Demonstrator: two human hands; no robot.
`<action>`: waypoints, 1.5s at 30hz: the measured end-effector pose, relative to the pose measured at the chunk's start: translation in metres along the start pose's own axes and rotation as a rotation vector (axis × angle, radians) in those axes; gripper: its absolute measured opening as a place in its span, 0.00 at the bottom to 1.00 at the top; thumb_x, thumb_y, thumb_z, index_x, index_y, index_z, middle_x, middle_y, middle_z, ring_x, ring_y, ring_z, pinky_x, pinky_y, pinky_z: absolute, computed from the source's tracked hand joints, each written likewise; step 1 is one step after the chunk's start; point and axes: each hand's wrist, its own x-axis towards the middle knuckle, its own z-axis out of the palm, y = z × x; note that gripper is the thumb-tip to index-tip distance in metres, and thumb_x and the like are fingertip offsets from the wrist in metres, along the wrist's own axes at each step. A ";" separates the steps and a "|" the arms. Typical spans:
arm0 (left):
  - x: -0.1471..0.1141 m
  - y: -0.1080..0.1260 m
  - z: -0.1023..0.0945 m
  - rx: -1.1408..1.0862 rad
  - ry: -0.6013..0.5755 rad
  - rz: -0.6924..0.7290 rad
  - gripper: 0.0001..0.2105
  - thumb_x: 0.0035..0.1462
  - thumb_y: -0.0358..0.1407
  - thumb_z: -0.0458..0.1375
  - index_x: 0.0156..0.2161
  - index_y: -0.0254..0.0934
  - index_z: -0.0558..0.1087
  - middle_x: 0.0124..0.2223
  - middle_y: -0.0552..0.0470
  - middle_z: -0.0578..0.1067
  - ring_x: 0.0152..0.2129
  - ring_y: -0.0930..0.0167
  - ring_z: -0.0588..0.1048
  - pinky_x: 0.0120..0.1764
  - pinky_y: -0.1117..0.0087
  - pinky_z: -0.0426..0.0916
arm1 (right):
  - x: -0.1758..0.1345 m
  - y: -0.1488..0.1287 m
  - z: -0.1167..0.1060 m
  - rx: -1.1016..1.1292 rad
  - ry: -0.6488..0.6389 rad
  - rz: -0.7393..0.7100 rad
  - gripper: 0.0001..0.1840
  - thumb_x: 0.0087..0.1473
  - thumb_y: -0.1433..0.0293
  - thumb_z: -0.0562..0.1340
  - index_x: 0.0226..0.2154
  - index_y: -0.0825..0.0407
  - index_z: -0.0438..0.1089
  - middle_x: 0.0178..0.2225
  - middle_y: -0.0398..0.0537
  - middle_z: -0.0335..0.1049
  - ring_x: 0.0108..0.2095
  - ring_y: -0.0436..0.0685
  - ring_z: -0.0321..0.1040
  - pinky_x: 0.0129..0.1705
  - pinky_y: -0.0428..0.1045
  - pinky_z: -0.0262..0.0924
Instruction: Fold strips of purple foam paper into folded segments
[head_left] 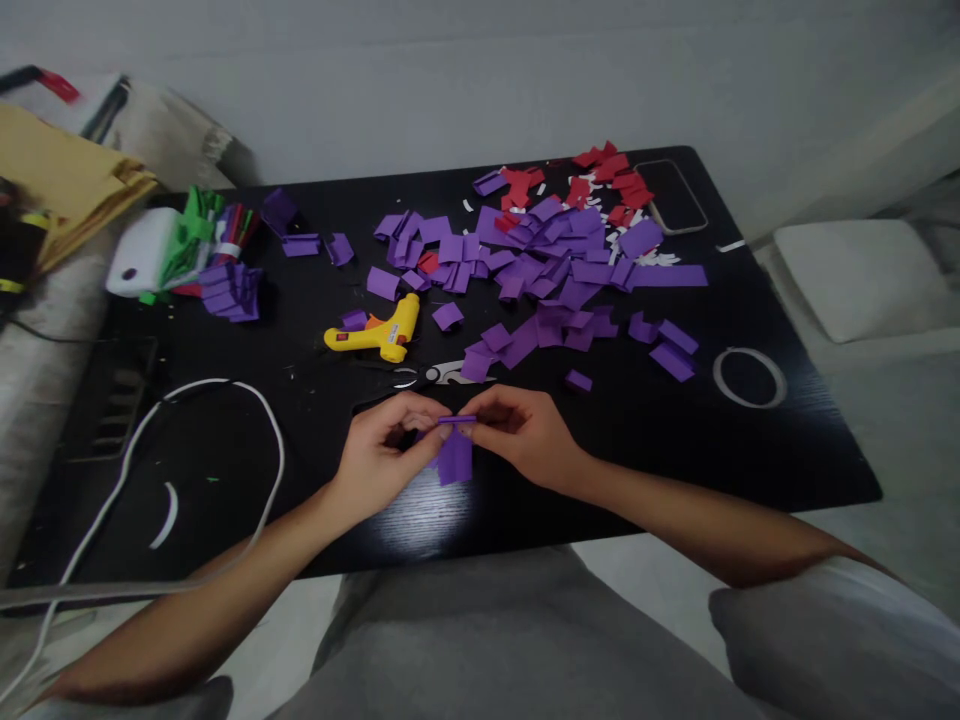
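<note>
Between the fingertips of my left hand (386,450) and my right hand (529,435) is a small purple paper piece (457,419), its upper edge a narrow rolled or folded strip. Both hands are closed in a pinch, one at each end of it. Just below, another flat purple paper piece (454,462) shows; whether it is joined to the pinched strip I cannot tell. Beyond my fingers lie scissors (450,373), their grips partly hidden in the dark. A yellow glue gun (377,332) rests farther off, to the left.
A heap of purple paper pieces (540,250) spreads over the black table (675,450), with red paper scraps (626,180) behind. A phone-like slab (671,197) and a clear ring (750,378) sit at right. A white cable (281,450) loops near my left forearm.
</note>
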 end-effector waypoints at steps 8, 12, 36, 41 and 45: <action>0.001 0.000 -0.004 0.142 -0.019 0.196 0.07 0.59 0.24 0.64 0.40 0.37 0.79 0.37 0.51 0.81 0.33 0.73 0.79 0.37 0.73 0.75 | -0.009 -0.007 0.002 -0.318 -0.015 -0.383 0.07 0.59 0.70 0.70 0.41 0.50 0.77 0.44 0.51 0.81 0.44 0.56 0.80 0.47 0.51 0.77; -0.001 0.000 -0.001 0.054 0.019 0.069 0.06 0.59 0.26 0.64 0.42 0.37 0.78 0.35 0.52 0.81 0.28 0.75 0.79 0.33 0.76 0.74 | -0.006 -0.007 0.001 -0.295 0.007 -0.407 0.04 0.59 0.71 0.71 0.39 0.50 0.79 0.41 0.50 0.82 0.43 0.54 0.81 0.46 0.49 0.76; 0.009 0.006 -0.001 -0.750 -0.132 -0.491 0.10 0.55 0.36 0.73 0.38 0.36 0.80 0.34 0.53 0.78 0.26 0.76 0.77 0.32 0.76 0.74 | -0.008 -0.013 -0.002 -0.275 0.093 -0.396 0.06 0.58 0.72 0.73 0.37 0.45 0.81 0.43 0.46 0.85 0.43 0.58 0.82 0.51 0.56 0.76; 0.008 0.006 0.003 -0.842 -0.144 -0.591 0.13 0.51 0.39 0.76 0.36 0.37 0.78 0.32 0.54 0.76 0.25 0.77 0.75 0.29 0.77 0.74 | -0.007 -0.013 -0.001 -0.289 0.107 -0.393 0.07 0.57 0.72 0.73 0.37 0.42 0.81 0.41 0.44 0.85 0.45 0.59 0.79 0.52 0.59 0.74; 0.009 0.007 0.002 -0.866 -0.114 -0.641 0.14 0.49 0.39 0.77 0.35 0.36 0.79 0.31 0.54 0.75 0.25 0.78 0.74 0.29 0.78 0.73 | -0.007 -0.014 -0.001 -0.287 0.103 -0.402 0.08 0.58 0.73 0.72 0.38 0.42 0.81 0.41 0.44 0.85 0.44 0.58 0.79 0.52 0.58 0.74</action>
